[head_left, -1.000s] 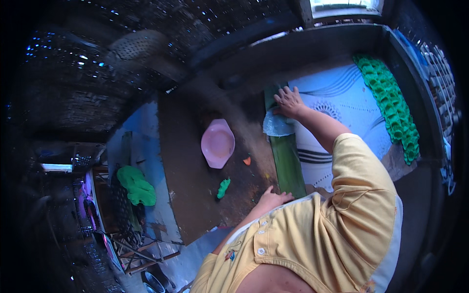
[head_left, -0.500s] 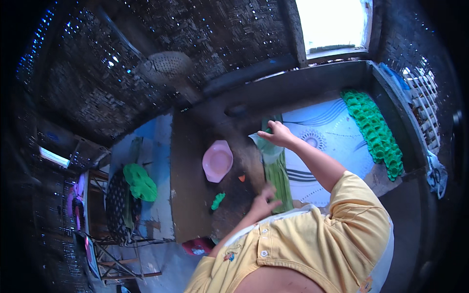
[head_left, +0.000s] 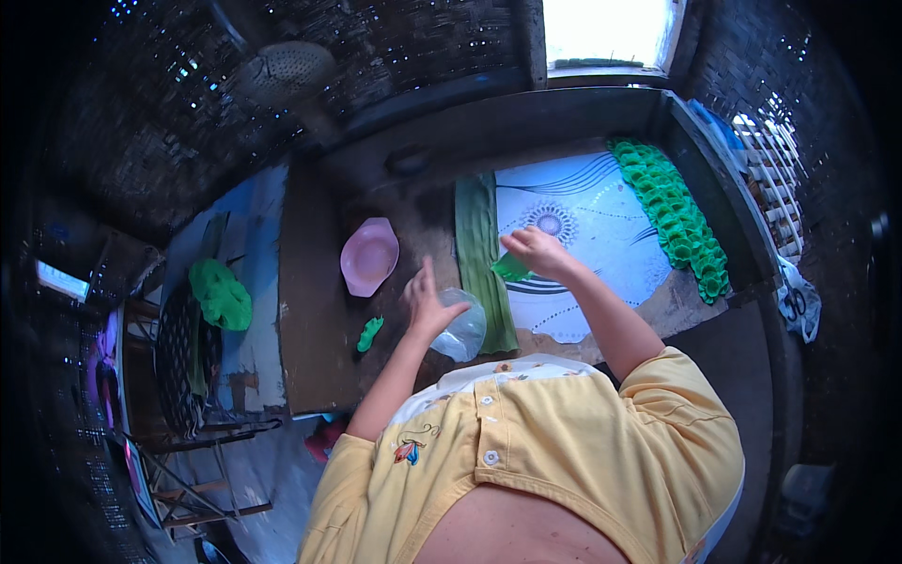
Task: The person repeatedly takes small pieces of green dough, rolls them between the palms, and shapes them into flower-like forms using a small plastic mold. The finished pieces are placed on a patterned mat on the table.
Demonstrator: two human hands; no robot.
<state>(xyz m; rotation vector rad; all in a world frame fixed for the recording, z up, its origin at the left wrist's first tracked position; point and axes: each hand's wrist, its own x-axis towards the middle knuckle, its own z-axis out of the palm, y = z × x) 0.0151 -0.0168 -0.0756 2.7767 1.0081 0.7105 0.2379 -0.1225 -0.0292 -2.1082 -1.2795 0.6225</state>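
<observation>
My right hand (head_left: 536,250) pinches a small bright-green piece (head_left: 511,269) above the right edge of a long green leaf-like strip (head_left: 479,254). My left hand (head_left: 427,305) has its fingers spread, with the thumb reaching over a clear round plastic piece (head_left: 462,331). That piece lies left of the strip's near end; whether the thumb touches it I cannot tell. Further left are a pink basin (head_left: 369,256) and a small crumpled green piece (head_left: 369,333). A white patterned sheet (head_left: 583,226) lies right of the strip, bearing rows of green cup-shaped pieces (head_left: 665,211) at its far side.
A raised wooden board (head_left: 583,117) edges the table at the back. Left of the table, a green bundle (head_left: 221,294) rests on dark dotted cloth (head_left: 178,343). A plastic bag with scissors (head_left: 799,301) hangs at the right. A window (head_left: 606,33) is ahead.
The clear plastic has gone from my right hand to the table beside my left hand. My right hand now shows a green piece. My left hand has spread its fingers; the view has shifted.
</observation>
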